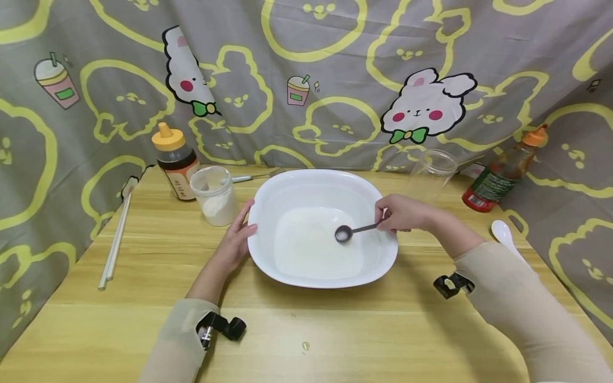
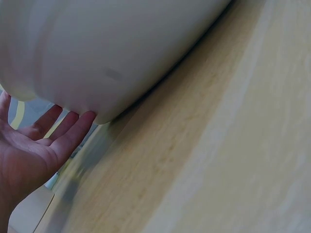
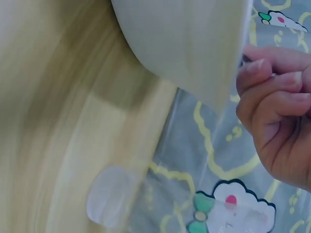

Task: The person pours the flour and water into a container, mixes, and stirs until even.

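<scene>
A white oval basin [image 1: 321,283] with a milky liquid [image 1: 311,250] in it stands mid-table. At its left side is my left hand [image 1: 235,239], the thumb at the rim. The left wrist view shows that hand's fairly straight fingers [image 2: 73,133] touching the basin's outer wall [image 2: 121,63]. My right hand [image 1: 399,211], at the right rim, pinches the thin handle of a small dark measuring spoon [image 1: 343,234]. The spoon's round bowl is over the liquid, with something pale in it. In the right wrist view the curled fingers [image 3: 272,104] hide most of the handle.
Left of the basin are a powder jar [image 1: 217,205], a yellow-capped sauce bottle [image 1: 177,165], a thin-handled utensil [image 1: 244,178] and pale sticks [image 1: 115,242]. To the right stand a clear container [image 1: 433,175] and a red sauce bottle [image 1: 500,178], near a white spoon [image 1: 504,234].
</scene>
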Action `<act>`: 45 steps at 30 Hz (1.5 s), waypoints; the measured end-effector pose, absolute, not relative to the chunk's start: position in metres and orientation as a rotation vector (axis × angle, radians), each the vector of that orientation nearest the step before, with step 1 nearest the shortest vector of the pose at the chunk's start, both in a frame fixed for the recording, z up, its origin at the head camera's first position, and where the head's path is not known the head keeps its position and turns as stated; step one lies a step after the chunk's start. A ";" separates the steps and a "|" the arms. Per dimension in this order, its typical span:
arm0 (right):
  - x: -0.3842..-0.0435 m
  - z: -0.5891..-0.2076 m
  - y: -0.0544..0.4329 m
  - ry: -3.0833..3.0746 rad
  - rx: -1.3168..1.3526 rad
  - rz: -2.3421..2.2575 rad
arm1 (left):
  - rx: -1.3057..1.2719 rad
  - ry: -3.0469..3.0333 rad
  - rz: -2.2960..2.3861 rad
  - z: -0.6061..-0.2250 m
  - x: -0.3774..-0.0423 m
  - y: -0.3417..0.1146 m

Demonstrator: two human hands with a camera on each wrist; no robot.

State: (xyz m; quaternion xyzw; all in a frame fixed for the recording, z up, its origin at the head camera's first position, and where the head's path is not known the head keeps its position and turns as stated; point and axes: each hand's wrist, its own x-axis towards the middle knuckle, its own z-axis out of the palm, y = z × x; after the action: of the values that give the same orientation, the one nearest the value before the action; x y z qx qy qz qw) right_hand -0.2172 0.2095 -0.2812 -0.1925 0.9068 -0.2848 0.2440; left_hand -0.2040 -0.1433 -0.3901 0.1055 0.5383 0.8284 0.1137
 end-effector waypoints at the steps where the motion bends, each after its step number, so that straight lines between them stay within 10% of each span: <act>1: -0.219 -0.283 0.207 2.486 -0.513 -0.788 | 0.306 1.577 2.430 -0.390 -0.204 -0.144; 45: -0.202 -0.307 0.160 2.285 -0.659 -0.933 | 0.287 1.580 2.409 -0.386 -0.203 -0.145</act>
State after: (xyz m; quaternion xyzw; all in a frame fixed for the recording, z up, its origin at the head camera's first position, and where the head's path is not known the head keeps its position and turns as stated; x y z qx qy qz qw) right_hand -0.2017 0.1599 -0.3067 -0.2468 0.8562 -0.3495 0.2895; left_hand -0.2028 -0.1448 -0.3860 0.0984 0.5416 0.8258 0.1227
